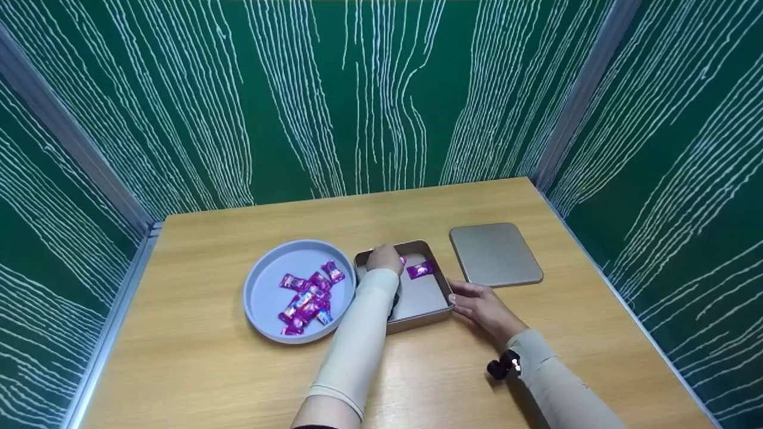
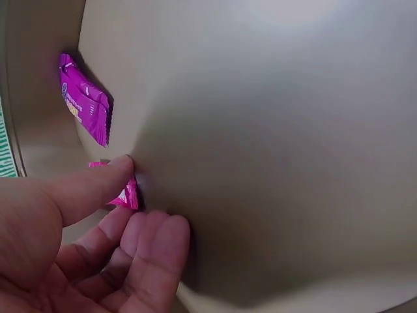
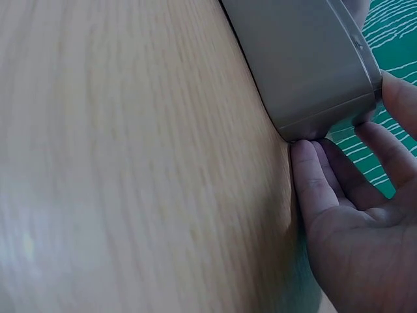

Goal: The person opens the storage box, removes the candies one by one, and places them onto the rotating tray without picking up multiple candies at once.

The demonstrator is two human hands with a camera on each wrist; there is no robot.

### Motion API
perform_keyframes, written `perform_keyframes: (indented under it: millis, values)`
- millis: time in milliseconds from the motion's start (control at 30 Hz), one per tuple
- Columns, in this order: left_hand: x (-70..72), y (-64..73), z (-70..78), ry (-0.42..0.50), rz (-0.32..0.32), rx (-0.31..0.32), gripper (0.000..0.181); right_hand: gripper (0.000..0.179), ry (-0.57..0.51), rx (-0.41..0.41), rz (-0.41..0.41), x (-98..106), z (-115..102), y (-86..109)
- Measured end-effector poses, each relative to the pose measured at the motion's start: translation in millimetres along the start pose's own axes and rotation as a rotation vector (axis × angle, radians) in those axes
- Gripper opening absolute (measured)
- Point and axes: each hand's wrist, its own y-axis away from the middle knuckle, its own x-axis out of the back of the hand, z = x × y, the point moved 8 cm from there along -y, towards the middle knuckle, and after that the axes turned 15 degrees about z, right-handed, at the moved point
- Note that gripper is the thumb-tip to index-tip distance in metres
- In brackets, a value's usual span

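Observation:
My left hand (image 1: 384, 258) reaches into an open square metal tin (image 1: 420, 301). Between its thumb and fingers it pinches a pink wrapped candy (image 2: 131, 195), partly covered by the thumb, low over the tin's floor. A purple wrapped candy (image 1: 420, 270) lies beside that hand, close to the tin's wall. Outside the tin, my right hand (image 1: 486, 310) touches the near right corner with extended fingers (image 3: 309, 173). Left of the tin, a round pale blue tray (image 1: 265, 280) holds a heap of purple wrapped candies (image 1: 307, 301).
A flat square metal lid (image 1: 496, 253) lies on the wooden table (image 1: 202, 369), right of the tin. The round tray stands against or very near the tin's left side. Green panels with white streaks (image 1: 393, 107) stand behind the table and on both sides.

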Motion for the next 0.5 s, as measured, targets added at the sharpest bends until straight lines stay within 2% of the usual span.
perform_keyframes:
  millis: [133,267,433,500]
  values:
    - [-8.4,-5.1,-2.8,-0.008,-0.046,-0.017,0.026,0.067,-0.005,-0.007,-0.002,-1,-1,0.5]
    - [-9.3,-5.6,1.5,0.000,-0.088,-0.047,0.028,0.066,-0.019,-0.021,0.002,-1,-1,0.9]
    - [-4.9,-6.7,8.1,0.149,-0.114,-0.025,0.011,0.065,-0.002,-0.035,0.016,-1,-1,0.7]
    - [-0.9,-7.7,10.2,0.202,-0.126,-0.018,0.014,0.065,0.003,-0.038,0.020,0,-1,0.7]
